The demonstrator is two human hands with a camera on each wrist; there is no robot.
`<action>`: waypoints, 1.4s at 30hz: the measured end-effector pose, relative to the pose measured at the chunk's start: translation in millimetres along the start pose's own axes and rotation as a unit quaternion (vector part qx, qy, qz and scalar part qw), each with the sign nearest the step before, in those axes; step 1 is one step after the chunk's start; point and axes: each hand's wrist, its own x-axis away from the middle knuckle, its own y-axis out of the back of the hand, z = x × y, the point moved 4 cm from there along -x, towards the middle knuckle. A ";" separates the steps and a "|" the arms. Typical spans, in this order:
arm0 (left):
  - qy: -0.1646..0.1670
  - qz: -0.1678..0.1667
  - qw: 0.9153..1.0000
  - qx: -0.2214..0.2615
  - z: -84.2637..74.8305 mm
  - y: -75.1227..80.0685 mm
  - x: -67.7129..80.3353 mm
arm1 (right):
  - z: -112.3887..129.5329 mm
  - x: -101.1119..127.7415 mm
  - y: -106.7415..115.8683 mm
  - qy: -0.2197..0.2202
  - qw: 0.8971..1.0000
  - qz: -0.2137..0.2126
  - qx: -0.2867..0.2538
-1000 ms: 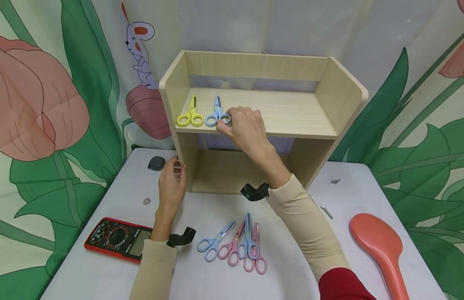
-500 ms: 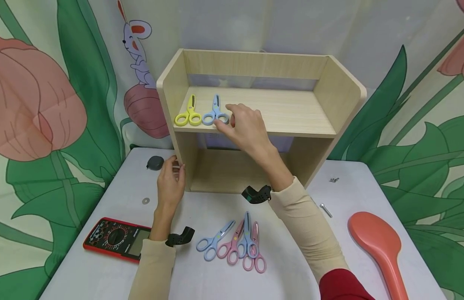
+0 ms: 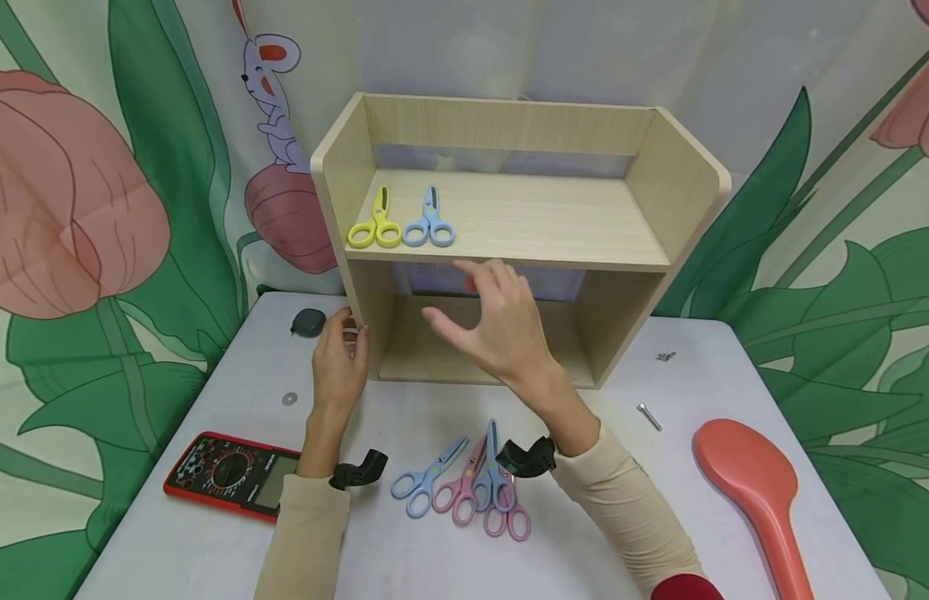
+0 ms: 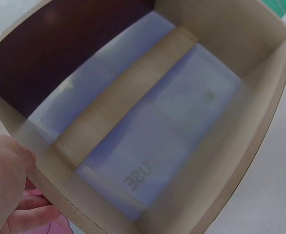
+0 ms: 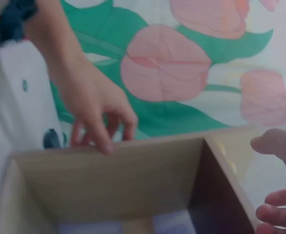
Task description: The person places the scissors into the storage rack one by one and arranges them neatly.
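On the upper board of a wooden desk shelf (image 3: 554, 212) lie yellow scissors (image 3: 374, 233) and light blue scissors (image 3: 429, 232), side by side, blades pointing back. My right hand (image 3: 501, 321), thumb and fingers spread with nothing between them, hovers in front of the lower compartment. It also shows at the edge of the right wrist view. Against the shelf's left side panel rests my left hand (image 3: 339, 362), fingers loosely bent at the panel's front edge. In the left wrist view the left hand (image 4: 9, 183) touches that same edge.
Blue scissors (image 3: 427, 479) and several other blue and pink ones lie on the white table, partly overlapping. A red-edged multimeter (image 3: 227, 473), dark tape measure (image 3: 308, 322) and washer (image 3: 289, 399) are left. Rightward lie a bolt (image 3: 648, 417), small screws (image 3: 665, 357) and a coral ladle-shaped object (image 3: 749, 467).
My right hand has let go of the light blue scissors on the upper board and drawn back and down toward me. My left hand stays at the side panel.
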 end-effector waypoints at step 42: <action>0.001 0.003 1.000 0.002 -1.2 0.8 2.2 | -43.0 230.8 -26.4 -0.077 0.941 0.321 0.074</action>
